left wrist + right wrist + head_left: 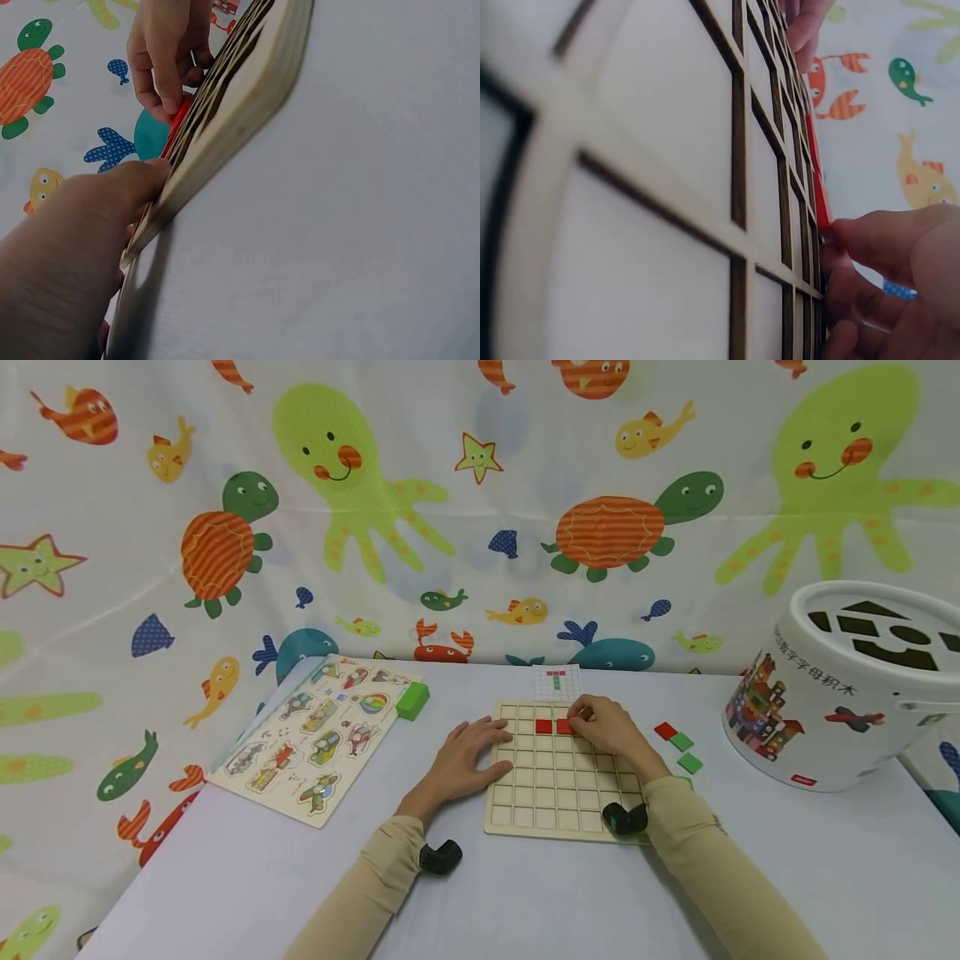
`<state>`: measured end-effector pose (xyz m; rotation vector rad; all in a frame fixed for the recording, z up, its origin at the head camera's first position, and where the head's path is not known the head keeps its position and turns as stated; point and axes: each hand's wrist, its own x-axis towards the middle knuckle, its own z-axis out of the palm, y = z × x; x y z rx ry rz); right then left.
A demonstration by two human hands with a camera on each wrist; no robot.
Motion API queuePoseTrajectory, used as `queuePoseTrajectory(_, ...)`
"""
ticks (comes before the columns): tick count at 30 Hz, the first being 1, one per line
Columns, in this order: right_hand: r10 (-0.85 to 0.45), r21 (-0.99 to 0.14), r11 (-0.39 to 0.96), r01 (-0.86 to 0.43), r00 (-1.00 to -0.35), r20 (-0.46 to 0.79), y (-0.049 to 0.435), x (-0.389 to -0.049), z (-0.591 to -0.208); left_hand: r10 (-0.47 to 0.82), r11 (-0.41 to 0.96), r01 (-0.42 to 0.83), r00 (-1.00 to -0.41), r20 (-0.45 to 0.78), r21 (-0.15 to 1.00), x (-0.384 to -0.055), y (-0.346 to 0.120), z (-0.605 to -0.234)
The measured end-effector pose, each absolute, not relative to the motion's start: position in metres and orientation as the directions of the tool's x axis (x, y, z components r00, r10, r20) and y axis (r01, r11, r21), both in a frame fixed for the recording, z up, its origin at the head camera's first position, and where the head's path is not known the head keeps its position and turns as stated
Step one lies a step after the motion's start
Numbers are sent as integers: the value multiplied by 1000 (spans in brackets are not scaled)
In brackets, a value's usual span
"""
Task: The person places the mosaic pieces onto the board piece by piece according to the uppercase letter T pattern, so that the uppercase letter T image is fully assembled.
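- Here you are at the upper rows of the wooden grid board (545,777), right hand (606,727) leaning in from the side, thumb and fingers pinched at the edge of a red tile (564,727).
- That tile is in the second row from the top, just beside another red tile (543,727) on its left; whether it is fully seated, your fingertips hide.
- Watch the ridges! Square the corners to the cell walls first, then ease the grip apart and press the middle flat with one fingertip.
- Left hand (467,758) is at the board's left rim, fingers spread rather than curled, thumb on the edge: a fine brace, so lean lightly and let nothing slide on the desk (525,893).
- Glance up at the pattern card (543,691) behind the board: its red squares run in a row above a green column, a handy check on your spacing.
- Mind that right sleeve (697,835), too; it passes close to the loose green tile (689,763) and could nudge it.
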<state>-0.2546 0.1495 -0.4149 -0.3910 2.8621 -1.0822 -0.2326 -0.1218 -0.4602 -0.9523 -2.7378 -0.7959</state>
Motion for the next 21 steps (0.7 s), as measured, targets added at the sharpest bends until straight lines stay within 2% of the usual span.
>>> queuePoseTrajectory(9,-246,-631,746,-211,-969,32,145,-257,-415,543,652,616,-786,296,441,-232,-122,-458)
queuePoseTrajectory(21,-194,-674,722,-154,-981,15,143,-248,-416,550,655,613,-788,276,442,-230,-126,-460)
